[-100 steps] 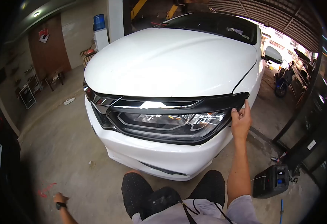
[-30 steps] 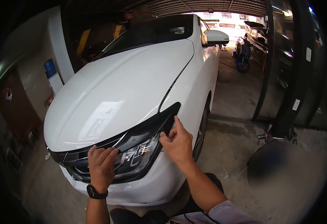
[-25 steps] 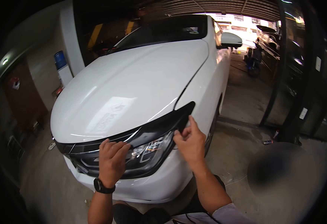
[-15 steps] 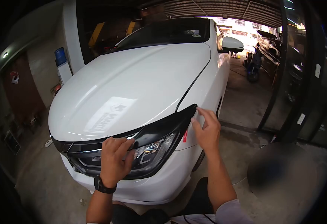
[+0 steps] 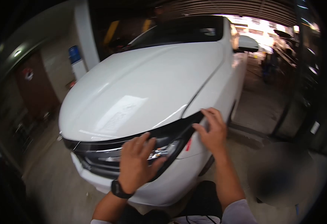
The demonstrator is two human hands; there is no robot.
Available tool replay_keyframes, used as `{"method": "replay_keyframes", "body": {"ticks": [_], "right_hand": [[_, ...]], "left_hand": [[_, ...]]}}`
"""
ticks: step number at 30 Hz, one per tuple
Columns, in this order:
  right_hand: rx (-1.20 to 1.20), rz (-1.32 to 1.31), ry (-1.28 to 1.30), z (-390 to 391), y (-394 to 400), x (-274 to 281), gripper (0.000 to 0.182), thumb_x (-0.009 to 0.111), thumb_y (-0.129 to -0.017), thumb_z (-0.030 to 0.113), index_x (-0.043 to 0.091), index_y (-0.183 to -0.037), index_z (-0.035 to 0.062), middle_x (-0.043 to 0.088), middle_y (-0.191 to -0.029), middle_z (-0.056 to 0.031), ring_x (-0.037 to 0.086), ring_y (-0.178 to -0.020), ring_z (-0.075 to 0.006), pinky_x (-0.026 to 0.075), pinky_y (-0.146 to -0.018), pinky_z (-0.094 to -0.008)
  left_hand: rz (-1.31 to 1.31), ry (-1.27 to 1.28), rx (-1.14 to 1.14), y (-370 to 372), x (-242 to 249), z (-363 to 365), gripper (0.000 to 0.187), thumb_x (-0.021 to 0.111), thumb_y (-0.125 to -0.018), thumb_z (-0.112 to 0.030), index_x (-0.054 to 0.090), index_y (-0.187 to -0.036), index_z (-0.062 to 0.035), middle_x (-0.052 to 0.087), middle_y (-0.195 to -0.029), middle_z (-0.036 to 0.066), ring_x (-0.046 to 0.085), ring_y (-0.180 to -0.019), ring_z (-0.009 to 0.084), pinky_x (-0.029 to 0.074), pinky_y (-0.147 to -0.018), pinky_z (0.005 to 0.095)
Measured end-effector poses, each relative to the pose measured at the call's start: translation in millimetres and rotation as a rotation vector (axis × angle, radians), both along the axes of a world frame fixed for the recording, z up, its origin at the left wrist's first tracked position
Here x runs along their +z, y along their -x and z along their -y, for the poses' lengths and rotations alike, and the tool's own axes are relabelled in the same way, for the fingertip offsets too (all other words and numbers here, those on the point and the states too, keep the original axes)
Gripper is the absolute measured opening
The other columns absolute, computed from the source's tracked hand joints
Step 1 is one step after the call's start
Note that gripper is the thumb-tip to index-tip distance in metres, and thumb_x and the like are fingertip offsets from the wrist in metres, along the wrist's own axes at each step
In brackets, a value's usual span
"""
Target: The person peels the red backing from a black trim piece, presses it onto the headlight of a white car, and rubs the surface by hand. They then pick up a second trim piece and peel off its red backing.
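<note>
Black trim (image 5: 174, 129) meets right hand (image 5: 213, 132), near left hand (image 5: 136, 161).

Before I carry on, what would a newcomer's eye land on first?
The white car, filling the middle of the view. Then the black strip above the headlight, the right hand at its outer end and the left hand in front of the headlight. A small red mark sits beside the headlight.

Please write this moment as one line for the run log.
left hand: open, over headlight | right hand: fingertips at outer corner of black trim | red strip: beside headlight
</note>
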State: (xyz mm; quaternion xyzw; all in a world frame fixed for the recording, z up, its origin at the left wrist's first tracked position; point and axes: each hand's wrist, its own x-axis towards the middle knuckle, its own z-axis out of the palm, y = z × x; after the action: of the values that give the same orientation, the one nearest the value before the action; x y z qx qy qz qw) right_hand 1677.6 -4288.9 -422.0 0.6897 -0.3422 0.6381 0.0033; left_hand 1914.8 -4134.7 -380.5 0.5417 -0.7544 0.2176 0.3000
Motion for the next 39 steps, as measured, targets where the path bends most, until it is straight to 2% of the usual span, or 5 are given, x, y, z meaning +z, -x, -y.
{"method": "replay_keyframes", "body": {"ticks": [14,22,30,36,39], "right_hand": [[-0.020,-0.008,0.074,17.6,2.3,-31.8,0.054,0.086,-0.077,0.006,0.071,-0.128,-0.0021,0.065,-0.126,-0.0165,0.066,-0.114,-0.0352,0.052,-0.100,-0.0416],[-0.009,0.046,0.077,35.5,8.3,-52.9,0.048,0.069,-0.091,-0.003,0.067,-0.139,0.0011,0.062,-0.138,-0.0104,0.054,-0.084,-0.0117,0.035,-0.062,-0.0245],[-0.094,-0.026,0.133,36.3,9.2,-53.4,0.042,0.066,-0.101,0.009,0.064,-0.142,0.0007,0.062,-0.141,-0.0104,0.057,-0.087,-0.0139,0.038,-0.064,-0.0254],[-0.048,-0.047,0.017,35.9,18.4,-59.2,0.072,0.085,-0.074,0.014,0.066,-0.142,0.0034,0.062,-0.143,-0.0133,0.061,-0.127,-0.0272,0.052,-0.092,-0.0340],[-0.044,0.003,0.033,19.8,4.7,-47.2,0.076,0.092,-0.074,0.039,0.070,-0.135,0.0017,0.068,-0.134,-0.0161,0.064,-0.127,-0.0339,0.050,-0.107,-0.0435]], "left_hand": [[-0.103,-0.052,0.098,-16.4,-45.9,-44.6,0.094,0.082,-0.083,-0.056,0.051,-0.149,0.0034,0.048,-0.155,0.028,0.045,-0.147,0.0443,0.034,-0.119,0.0594],[-0.131,-0.020,0.362,-102.4,-78.1,-86.5,0.102,0.081,-0.084,-0.056,0.041,-0.157,0.0030,0.041,-0.162,0.027,0.037,-0.152,0.0461,0.030,-0.122,0.0605],[-0.182,0.064,0.425,-165.0,-98.9,-90.4,0.099,0.079,-0.088,-0.046,0.033,-0.162,0.0016,0.036,-0.165,0.028,0.034,-0.154,0.0464,0.028,-0.125,0.0566],[-0.241,0.068,0.483,-186.4,-102.0,-93.8,0.102,0.082,-0.086,-0.041,0.030,-0.164,0.0001,0.033,-0.168,0.025,0.027,-0.158,0.0421,0.022,-0.129,0.0523],[-0.233,0.049,0.412,-178.7,-93.7,-91.5,0.105,0.074,-0.090,-0.056,0.029,-0.164,0.0029,0.030,-0.169,0.028,0.025,-0.158,0.0456,0.017,-0.128,0.0572]]}}
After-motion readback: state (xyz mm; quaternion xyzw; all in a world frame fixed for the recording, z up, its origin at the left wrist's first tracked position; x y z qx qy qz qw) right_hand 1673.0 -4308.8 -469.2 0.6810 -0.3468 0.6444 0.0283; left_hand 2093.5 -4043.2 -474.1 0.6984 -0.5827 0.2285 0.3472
